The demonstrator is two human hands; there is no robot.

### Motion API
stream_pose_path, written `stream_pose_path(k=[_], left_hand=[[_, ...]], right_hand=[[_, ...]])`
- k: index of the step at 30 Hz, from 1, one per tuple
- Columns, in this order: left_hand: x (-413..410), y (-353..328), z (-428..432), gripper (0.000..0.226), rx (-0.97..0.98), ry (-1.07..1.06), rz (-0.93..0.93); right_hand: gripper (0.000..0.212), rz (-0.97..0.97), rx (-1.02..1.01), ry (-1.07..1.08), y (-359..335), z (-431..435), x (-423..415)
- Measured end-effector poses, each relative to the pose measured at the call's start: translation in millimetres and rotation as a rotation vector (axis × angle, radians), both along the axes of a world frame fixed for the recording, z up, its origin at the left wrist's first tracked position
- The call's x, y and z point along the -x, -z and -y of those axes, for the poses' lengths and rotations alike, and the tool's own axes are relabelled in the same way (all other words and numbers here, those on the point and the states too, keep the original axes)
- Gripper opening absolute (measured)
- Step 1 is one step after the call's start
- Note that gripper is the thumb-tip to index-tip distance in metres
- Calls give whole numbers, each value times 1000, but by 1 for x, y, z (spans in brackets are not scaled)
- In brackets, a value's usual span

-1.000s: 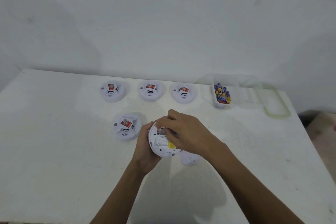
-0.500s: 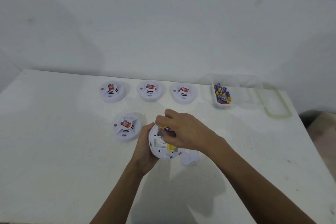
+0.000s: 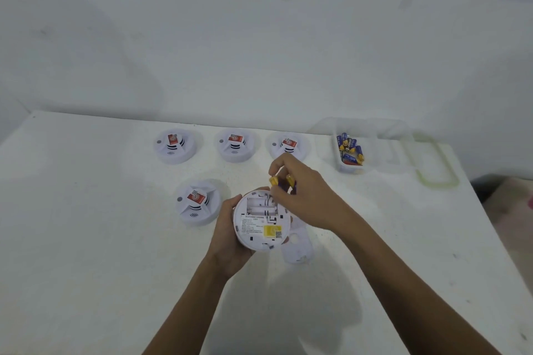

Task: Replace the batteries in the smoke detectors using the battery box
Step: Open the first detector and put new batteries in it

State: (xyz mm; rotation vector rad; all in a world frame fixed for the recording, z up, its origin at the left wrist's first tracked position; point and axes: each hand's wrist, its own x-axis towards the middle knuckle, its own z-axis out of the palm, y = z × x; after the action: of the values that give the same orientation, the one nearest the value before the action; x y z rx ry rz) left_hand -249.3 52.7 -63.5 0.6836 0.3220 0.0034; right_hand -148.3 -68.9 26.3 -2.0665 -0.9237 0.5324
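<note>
Lifted since half a second ago, the right hand has come off the battery bay and now pinches batteries, two yellow ends showing, between thumb and curled fingers just above the far rim of the smoke detector. That white disc, turned underside up, is gripped from the left by the left hand, whose fingers wrap round its edge. It is held over the middle of the desk, toward the near edge. Its bay shows bare white slots, with printed text and a yellow sticker below. A white cover plate lies on the desk just right of it. A row of three detectors with red labels sits along the far edge, and a fourth detector lies just left of the held one. Near the far right corner stands the clear battery box holding blue-and-yellow cells, its green-rimmed lid beside it. A plain white wall rises behind.
</note>
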Motion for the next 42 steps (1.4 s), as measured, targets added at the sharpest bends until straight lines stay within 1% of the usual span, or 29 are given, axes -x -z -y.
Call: stream_pose_path(k=[2, 4, 6, 7, 10, 17, 20, 22, 25, 27, 30, 32, 34, 35, 37, 39, 40, 42], left_hand=[[0, -1, 2, 69, 3, 17, -2], [-2, 4, 3, 71, 27, 21, -33], [-3, 8, 4, 71, 49, 26, -59], [-5, 10, 5, 67, 76, 38, -61], [-13, 8, 11, 42, 155, 57, -59], [-38, -7, 38, 42, 181, 137, -57], [-51, -8, 53, 40, 178, 144, -67], [-59, -10, 63, 36, 178, 133, -63], [-72, -10, 81, 37, 189, 109, -39], [-79, -7, 91, 39, 182, 82, -29], [-90, -5, 104, 53, 145, 49, -25], [-95, -4, 110, 53, 126, 27, -35], [-99, -2, 115, 56, 134, -3, -26], [-99, 0, 116, 55, 133, -23, -35], [-99, 2, 119, 42, 146, -55, -63], [-100, 5, 121, 41, 163, -78, -90], [-101, 5, 123, 44, 169, -73, -89], [-103, 6, 125, 57, 167, -65, -73]], right_hand=[[18, -100, 55, 31, -4, 3, -6], [19, -182, 111, 56, -6, 7, -13], [19, -220, 166, 74, -7, 13, -21], [20, -232, 189, 85, -8, 17, -27], [19, -278, 222, 163, -13, 35, -51], [11, -249, 224, 385, -10, 89, -137], [10, -224, 287, 475, -6, 110, -176], [8, -215, 291, 512, -3, 122, -198], [9, -167, 302, 549, 10, 136, -225], [10, -135, 330, 554, 21, 140, -239], [17, -87, 410, 512, 39, 143, -253], [22, -93, 453, 465, 50, 144, -257], [23, -103, 478, 410, 58, 144, -260], [22, -103, 485, 390, 62, 144, -260], [22, -81, 505, 356, 66, 144, -262], [21, -58, 519, 336, 67, 143, -264], [21, -53, 524, 332, 67, 143, -265], [19, -56, 544, 325, 67, 144, -268]])
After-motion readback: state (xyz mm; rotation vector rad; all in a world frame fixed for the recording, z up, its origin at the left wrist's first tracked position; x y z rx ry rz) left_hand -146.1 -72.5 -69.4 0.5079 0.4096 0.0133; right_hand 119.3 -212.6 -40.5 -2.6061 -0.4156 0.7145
